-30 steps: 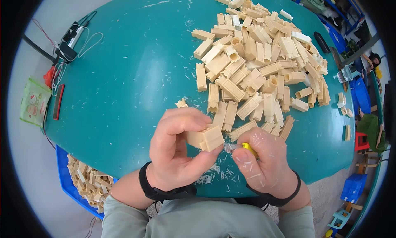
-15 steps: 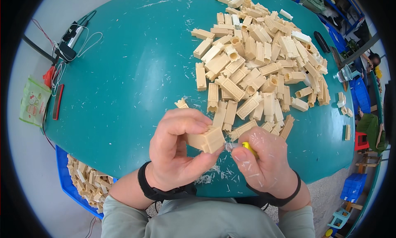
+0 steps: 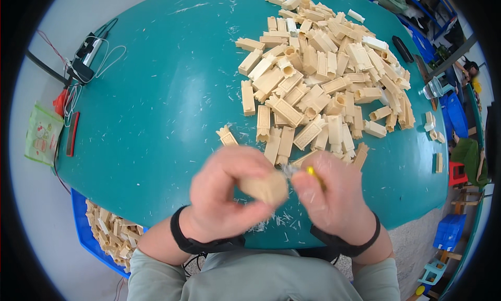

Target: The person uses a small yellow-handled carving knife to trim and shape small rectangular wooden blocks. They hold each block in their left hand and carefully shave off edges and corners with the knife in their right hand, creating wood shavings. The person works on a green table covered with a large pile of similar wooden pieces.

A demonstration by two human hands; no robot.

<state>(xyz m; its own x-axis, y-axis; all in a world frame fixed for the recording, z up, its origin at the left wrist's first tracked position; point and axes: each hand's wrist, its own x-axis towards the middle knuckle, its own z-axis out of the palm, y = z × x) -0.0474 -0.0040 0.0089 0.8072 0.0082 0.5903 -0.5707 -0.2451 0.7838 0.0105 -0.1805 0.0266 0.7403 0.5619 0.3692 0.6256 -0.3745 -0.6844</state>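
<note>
My left hand (image 3: 222,186) is closed round a beige moulded plastic block (image 3: 267,188), blurred by motion. Its end points toward my right hand (image 3: 330,191). That hand grips a small yellow-handled knife (image 3: 312,171); most of the handle is hidden in the fist, and the blurred blade lies close beside the block's upper right edge. Whether the blade touches the block I cannot tell. Pale plastic shavings (image 3: 284,220) are scattered on the table under my hands, and a few cling to my right hand. A single beige block (image 3: 226,135) rests just beyond my left hand.
A large heap of similar blocks (image 3: 313,100) covers the far right of the green table (image 3: 151,123). Below its left edge stands a blue bin (image 3: 81,217) full of pieces. A power strip with cables (image 3: 86,61) lies far left; a clear jar (image 3: 432,88) stands at right.
The block has turned in my left hand and is now smeared by motion. The knife has shifted slightly up and left. The view has moved a little.
</note>
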